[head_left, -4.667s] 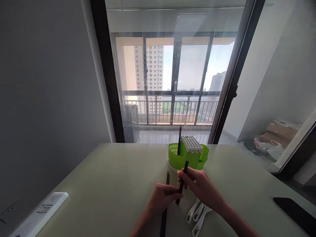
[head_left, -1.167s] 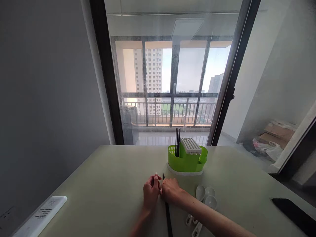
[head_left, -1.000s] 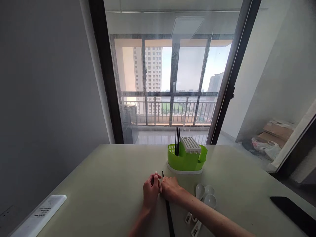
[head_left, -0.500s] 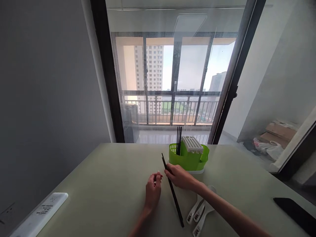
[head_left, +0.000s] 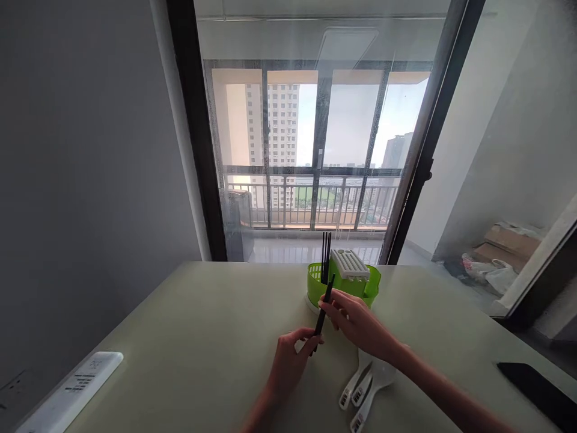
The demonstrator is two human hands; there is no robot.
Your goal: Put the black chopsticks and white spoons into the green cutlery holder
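Dark chopsticks [head_left: 320, 319] are held between both hands in front of the green holder, tilted with the upper ends leaning right. My left hand [head_left: 291, 361] pinches them near the lower end. Higher up, my right hand [head_left: 356, 322] grips them with thumb and fingers. Behind the hands stands a green utensil holder [head_left: 315, 291] with a white slotted top [head_left: 350, 264]. Several more dark chopsticks [head_left: 326, 255] stand upright in its left basket. White spoons [head_left: 369, 391] lie below my right forearm, partly covered by it.
A long white object with printed labels [head_left: 81, 388] lies at the table's left edge. Something flat and black [head_left: 536, 388] rests at the right. A glass door with a dark frame [head_left: 193, 132] rises beyond the table [head_left: 207, 337].
My right hand has moved right, and the chopsticks have swung from leaning left to leaning right. My left hand has come over and closed on their lower part.
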